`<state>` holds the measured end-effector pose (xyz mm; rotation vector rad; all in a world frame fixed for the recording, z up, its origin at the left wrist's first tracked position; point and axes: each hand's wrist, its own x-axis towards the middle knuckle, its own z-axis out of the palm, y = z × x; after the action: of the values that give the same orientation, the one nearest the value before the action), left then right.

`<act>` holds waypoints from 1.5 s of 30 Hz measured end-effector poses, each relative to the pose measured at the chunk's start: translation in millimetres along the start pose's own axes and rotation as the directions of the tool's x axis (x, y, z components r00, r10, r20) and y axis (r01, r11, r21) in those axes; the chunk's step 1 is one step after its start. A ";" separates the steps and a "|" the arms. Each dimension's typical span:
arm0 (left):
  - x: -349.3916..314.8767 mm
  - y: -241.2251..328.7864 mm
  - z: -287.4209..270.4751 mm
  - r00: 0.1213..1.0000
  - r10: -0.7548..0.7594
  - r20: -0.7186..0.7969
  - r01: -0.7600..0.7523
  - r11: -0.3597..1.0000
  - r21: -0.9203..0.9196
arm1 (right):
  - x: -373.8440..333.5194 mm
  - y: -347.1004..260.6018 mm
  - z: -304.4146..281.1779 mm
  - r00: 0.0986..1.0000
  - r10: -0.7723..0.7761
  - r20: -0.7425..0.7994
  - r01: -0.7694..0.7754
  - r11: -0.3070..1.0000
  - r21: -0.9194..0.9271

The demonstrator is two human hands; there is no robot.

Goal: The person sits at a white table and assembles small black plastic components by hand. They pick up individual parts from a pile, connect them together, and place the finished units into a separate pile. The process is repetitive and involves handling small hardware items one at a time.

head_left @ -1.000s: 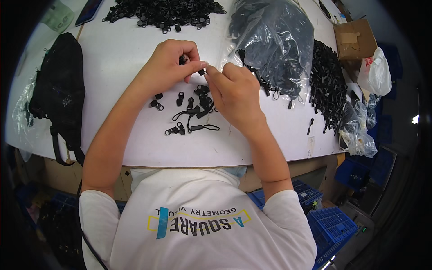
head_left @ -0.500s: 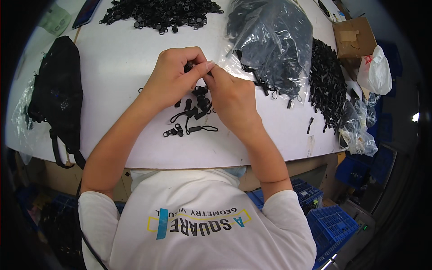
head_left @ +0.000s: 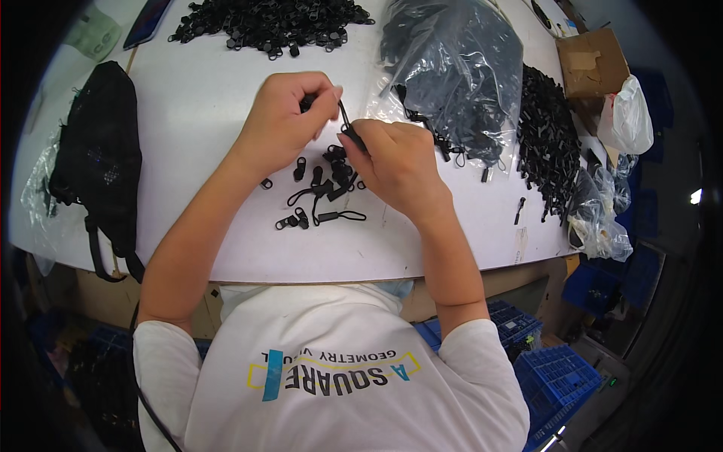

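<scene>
Over the white table, my left hand (head_left: 283, 120) is closed, thumb against curled fingers, around a small black piece (head_left: 306, 103) that is mostly hidden. My right hand (head_left: 401, 162) pinches a black cord pull (head_left: 353, 138) by its thick end. Its thin cord loop (head_left: 346, 115) stretches up toward my left fingertips; whether it threads through the left-hand piece cannot be made out. Below and between the hands lie several small black pieces with rings (head_left: 300, 169) and cord pulls with loops (head_left: 329, 217), some of them linked together.
A heap of black ringed pieces (head_left: 275, 22) lies at the far side. Right of it are a clear plastic bag (head_left: 459, 68) of black parts and a long black heap (head_left: 546, 143). A black fabric bag (head_left: 102, 158) sits left; a cardboard box (head_left: 593, 62) stands far right.
My hands, together before, have come apart: the left moved slightly up and left, the right slightly down and right. The cord between them now shows.
</scene>
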<state>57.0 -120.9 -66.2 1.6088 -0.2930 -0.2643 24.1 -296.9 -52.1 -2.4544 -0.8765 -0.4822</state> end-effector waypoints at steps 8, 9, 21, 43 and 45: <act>-2.6 2.7 11.6 0.999 0.024 0.021 -0.017 0.961 -0.276 | -2.4 -0.5 -3.1 0.975 0.219 0.041 -0.221 0.936 0.273; -3.1 4.5 10.5 0.998 -0.015 0.065 0.034 0.952 -0.306 | -3.6 -0.1 -2.8 0.970 0.240 0.044 -0.241 0.917 0.318; 7.5 -13.1 0.3 0.785 0.602 0.144 -0.607 0.702 0.372 | -4.7 -12.5 1.0 0.933 0.361 0.005 -0.337 0.866 0.370; 5.6 -16.0 -1.8 0.761 0.589 0.272 -0.644 0.635 0.426 | -3.9 -3.8 5.1 0.949 0.282 0.141 -0.278 0.959 -0.048; 3.7 -14.1 -2.3 0.771 0.565 0.294 -0.632 0.622 0.463 | -4.3 -4.3 5.8 0.946 0.282 0.157 -0.277 0.959 -0.058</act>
<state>61.6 -119.2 -80.1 1.9426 -1.0654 0.2815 19.1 -292.9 -57.4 -2.6240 -0.5689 -0.1976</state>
